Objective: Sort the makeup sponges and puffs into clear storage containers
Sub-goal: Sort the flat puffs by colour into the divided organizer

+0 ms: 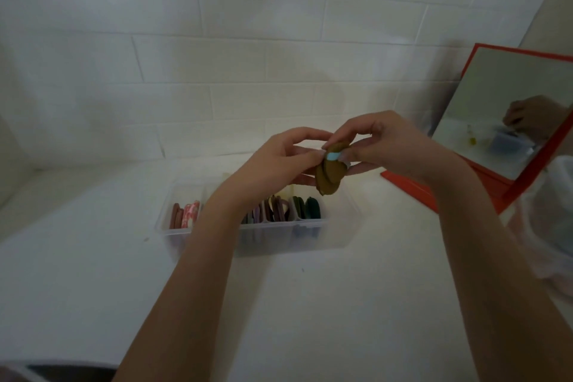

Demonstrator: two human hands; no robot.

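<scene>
Puffs (329,174), olive-brown with a pale blue band, held in the air above the clear container (260,228).

They look like two or three thin, soft pads stacked together, light and floppy; I judge they will bend and slide apart unless pinched flat across both faces near the band. The left hand (279,161) has its grip closed on their left edge, thumb and fingertips pinching, and the right hand (384,149) pinches the top by the band. Below, the container on the white worktop (93,273) already holds puffs standing on edge: reddish and patterned pink ones (184,214) in the left compartment, purple and dark green ones (285,209) in the right. A red-framed mirror (508,121) leans at the right.
</scene>
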